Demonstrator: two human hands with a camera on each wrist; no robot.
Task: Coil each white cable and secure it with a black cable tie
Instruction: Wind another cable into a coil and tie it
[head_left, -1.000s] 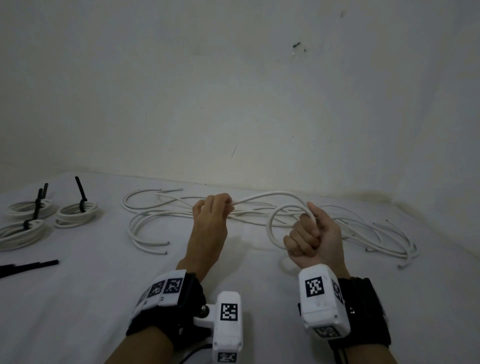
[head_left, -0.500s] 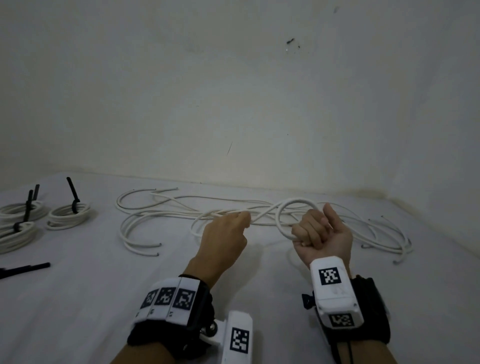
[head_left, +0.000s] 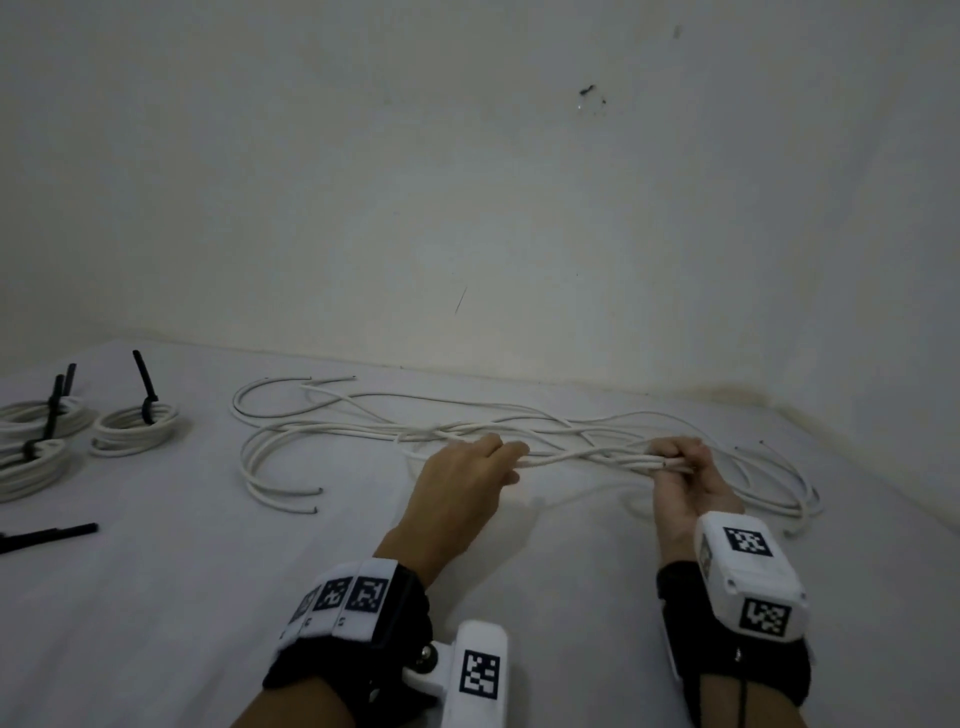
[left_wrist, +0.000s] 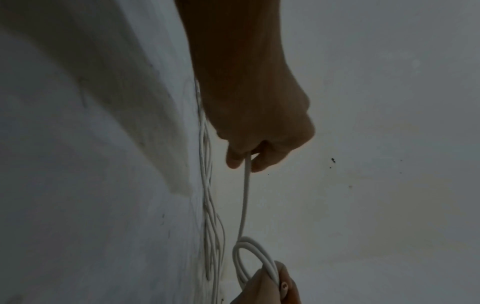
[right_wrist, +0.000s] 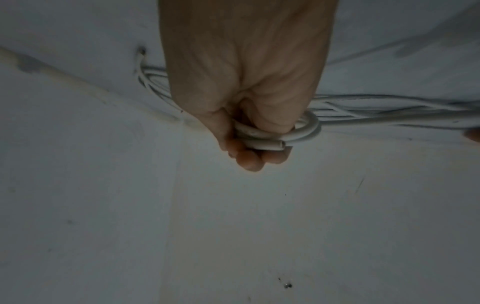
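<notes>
A white cable (head_left: 582, 458) runs between my two hands just above the white surface. My right hand (head_left: 680, 470) grips a small coil of that cable (right_wrist: 288, 133) in its curled fingers, the cut end sticking out by the fingertips. My left hand (head_left: 498, 457) pinches the straight run of the cable (left_wrist: 246, 185) between thumb and finger. Behind the hands lies a loose tangle of several more white cables (head_left: 363, 431). A loose black cable tie (head_left: 49, 535) lies at the far left.
Three finished white coils with black ties stand at the left: one (head_left: 136, 428) nearer the middle and two (head_left: 31, 441) at the edge. A pale wall (head_left: 467, 208) rises just behind the cables and bends round on the right.
Both hands have dropped from raised positions towards the surface and moved apart. The open loop at the right hand has drawn in to a small coil. The cable is now stretched straight between the hands.
</notes>
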